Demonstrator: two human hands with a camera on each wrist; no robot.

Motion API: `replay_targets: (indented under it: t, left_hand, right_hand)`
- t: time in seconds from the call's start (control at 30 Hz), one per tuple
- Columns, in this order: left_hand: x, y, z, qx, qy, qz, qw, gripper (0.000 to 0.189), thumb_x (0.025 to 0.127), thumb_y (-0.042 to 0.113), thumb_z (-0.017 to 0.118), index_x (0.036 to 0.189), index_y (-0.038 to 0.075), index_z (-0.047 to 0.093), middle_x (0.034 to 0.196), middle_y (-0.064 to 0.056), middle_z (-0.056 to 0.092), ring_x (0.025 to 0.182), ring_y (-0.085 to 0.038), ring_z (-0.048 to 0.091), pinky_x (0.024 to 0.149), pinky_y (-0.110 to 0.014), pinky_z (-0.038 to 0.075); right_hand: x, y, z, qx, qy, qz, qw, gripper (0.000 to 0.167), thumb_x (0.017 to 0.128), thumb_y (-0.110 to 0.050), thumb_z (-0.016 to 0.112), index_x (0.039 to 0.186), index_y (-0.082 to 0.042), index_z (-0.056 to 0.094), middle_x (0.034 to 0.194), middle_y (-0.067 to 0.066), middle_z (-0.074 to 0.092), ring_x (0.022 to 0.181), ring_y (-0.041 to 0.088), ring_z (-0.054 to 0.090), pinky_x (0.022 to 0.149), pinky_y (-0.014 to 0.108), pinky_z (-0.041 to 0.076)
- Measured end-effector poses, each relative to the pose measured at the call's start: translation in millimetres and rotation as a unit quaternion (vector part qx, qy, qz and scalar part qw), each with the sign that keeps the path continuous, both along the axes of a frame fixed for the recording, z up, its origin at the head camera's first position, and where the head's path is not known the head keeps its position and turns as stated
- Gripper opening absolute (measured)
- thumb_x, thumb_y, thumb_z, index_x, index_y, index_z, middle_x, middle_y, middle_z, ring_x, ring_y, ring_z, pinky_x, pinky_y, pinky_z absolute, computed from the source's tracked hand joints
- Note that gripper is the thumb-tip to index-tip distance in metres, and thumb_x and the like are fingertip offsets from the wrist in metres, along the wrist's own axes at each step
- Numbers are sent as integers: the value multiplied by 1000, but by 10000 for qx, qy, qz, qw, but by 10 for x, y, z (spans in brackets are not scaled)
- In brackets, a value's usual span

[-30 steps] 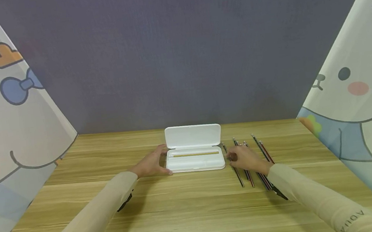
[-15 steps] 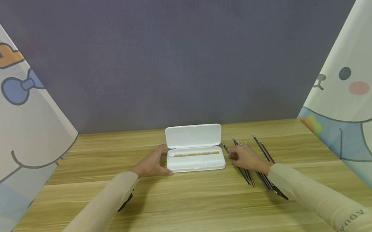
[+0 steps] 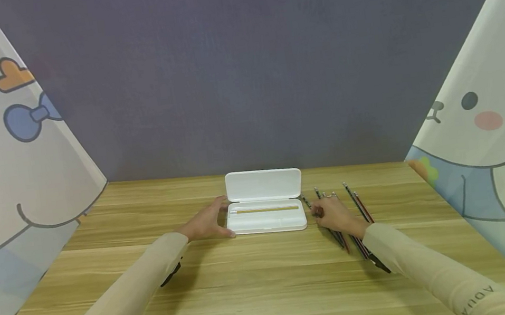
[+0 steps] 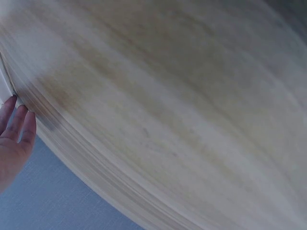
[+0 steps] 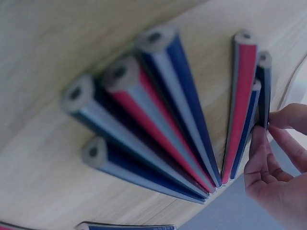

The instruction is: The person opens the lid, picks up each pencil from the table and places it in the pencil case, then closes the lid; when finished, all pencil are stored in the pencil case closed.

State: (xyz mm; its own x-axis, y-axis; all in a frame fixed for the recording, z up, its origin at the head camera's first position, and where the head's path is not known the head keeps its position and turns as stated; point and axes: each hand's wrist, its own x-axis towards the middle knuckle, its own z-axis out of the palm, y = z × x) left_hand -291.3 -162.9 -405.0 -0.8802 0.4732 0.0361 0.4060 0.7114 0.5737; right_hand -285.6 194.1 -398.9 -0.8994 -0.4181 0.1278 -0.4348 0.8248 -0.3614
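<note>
In the head view, a white pencil case (image 3: 254, 224) stands with its lid (image 3: 263, 184) raised. A gold pencil (image 3: 269, 209) lies lengthwise inside it. My left hand (image 3: 205, 222) holds the case's left end, thumb at the front corner and fingers toward the back; the left wrist view has its fingertips (image 4: 14, 100) at the case edge. To the right of the case, my right hand (image 3: 334, 214) pinches a dark pencil (image 5: 264, 91) between thumb and fingers. That pencil slants beside the others, its middle partly hidden by the hand.
Several unsharpened pencils (image 5: 158, 129) in red, blue and dark stripes lie fanned out under and beside the right hand. Two more, a dark pencil (image 3: 354, 197) and a red pencil (image 3: 363, 207), lie farther right. A grey panel (image 3: 241, 74) rises behind the wooden table (image 3: 260, 289).
The dark pencil's near end has swung right toward the other pencils, and my right hand has shifted slightly right with it. My left hand stays at the case.
</note>
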Motion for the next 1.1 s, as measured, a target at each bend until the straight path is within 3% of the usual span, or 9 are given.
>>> replay_targets:
  t: [0.6,0.8,0.93,1.1]
  left_hand:
    - [1,-4,5,7,31,-31,10000,106,63,34,82,141,0,19,135,-17,46,126,-35,40,107,-49,31]
    - [5,-1,13,-26,66,-33,10000,106,63,33,82,141,0,18,136,-17,46,127,-36,39,107,-50,30]
    - [11,6,20,-24,91,-29,10000,106,63,32,83,141,-1,19,135,-18,46,127,-35,40,107,-50,30]
    - [16,12,21,-23,38,3,10000,106,64,31,83,142,0,18,136,-17,46,126,-35,40,107,-49,30]
  right_hand:
    - [3,57,39,-422,165,-261,9986,22,62,4,63,83,-2,67,71,6,62,64,15,53,55,26,43]
    - [14,123,131,-367,217,-367,9984,26,65,6,60,89,0,67,70,7,59,59,14,46,51,24,39]
    - [2,177,185,-255,347,-446,9981,24,69,5,59,90,-1,67,73,9,63,59,14,49,50,24,40]
    - [-44,249,225,-521,457,-479,9964,26,69,7,57,92,0,65,71,11,63,58,16,53,46,23,39]
